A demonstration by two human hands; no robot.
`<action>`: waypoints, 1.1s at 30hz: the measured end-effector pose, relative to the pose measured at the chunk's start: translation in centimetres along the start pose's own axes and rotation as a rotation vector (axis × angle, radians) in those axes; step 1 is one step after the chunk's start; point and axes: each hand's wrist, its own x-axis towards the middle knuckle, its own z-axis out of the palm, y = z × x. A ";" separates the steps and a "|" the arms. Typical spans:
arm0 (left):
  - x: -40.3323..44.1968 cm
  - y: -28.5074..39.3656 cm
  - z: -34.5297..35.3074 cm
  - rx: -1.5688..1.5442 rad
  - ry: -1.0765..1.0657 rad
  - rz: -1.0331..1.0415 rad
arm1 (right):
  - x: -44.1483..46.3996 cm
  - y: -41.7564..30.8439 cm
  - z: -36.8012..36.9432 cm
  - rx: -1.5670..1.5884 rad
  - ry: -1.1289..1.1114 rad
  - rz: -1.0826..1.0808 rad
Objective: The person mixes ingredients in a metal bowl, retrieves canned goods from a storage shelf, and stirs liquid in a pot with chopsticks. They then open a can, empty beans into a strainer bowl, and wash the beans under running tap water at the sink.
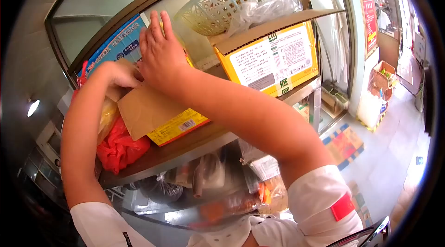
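Note:
My right hand (pixel 163 57) is raised over an opened yellow cardboard box (pixel 181 126), its fingers stretched out and pointing up and away. The palm faces the box, and I cannot tell whether it touches it. Lower and to the left, my left hand (pixel 124 75) is bent down at the box opening, behind the brown flap (pixel 150 108). Its fingertips are hidden by the box and my right wrist, so what they hold, if anything, does not show. A blue printed box (pixel 121 38) stands behind both hands. A crumpled red plastic bag (pixel 123 147) lies beside the yellow box.
Right of my hands, a yellow-and-white carton (pixel 273 64) with an open flap stands on the shelf (pixel 208 138). A pale green plastic basket (pixel 222 6) and clear plastic wrap (pixel 266 10) sit on top. Bags fill the lower shelf. Tiled floor (pixel 394 117) extends to the right.

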 end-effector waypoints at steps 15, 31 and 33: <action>2.3 3.1 -0.7 0.656 0.017 -0.292 | 3.0 0.5 -0.9 0.194 -0.681 -0.093; 3.6 1.4 -2.1 0.224 0.165 -0.095 | 2.3 -0.6 2.8 0.451 -0.728 0.009; 3.9 1.7 -2.0 0.231 0.177 -0.088 | 3.4 -2.2 4.7 0.469 -0.749 0.096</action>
